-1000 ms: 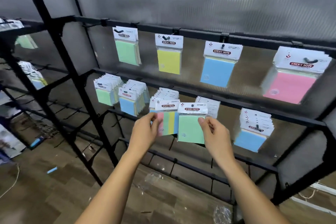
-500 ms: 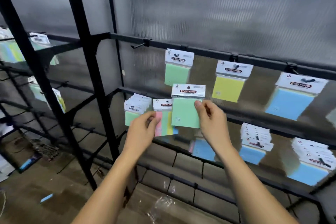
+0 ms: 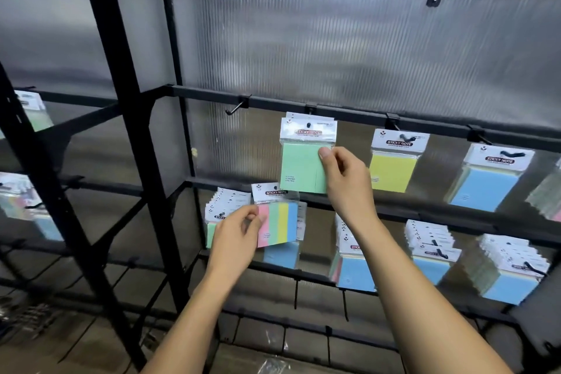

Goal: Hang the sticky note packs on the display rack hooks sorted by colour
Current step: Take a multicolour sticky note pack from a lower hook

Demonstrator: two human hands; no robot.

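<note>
The right hand (image 3: 343,173) pinches the green pack (image 3: 303,167) at its right edge, its header up at a hook on the upper rail (image 3: 349,112), partly hiding a second header behind. The left hand (image 3: 239,234) grips the striped multicolour pack (image 3: 280,222), covering its lower left corner. Packs at far left are blurred.

Ribbed translucent wall panel (image 3: 334,48) — wooden floor (image 3: 45,352)
</note>
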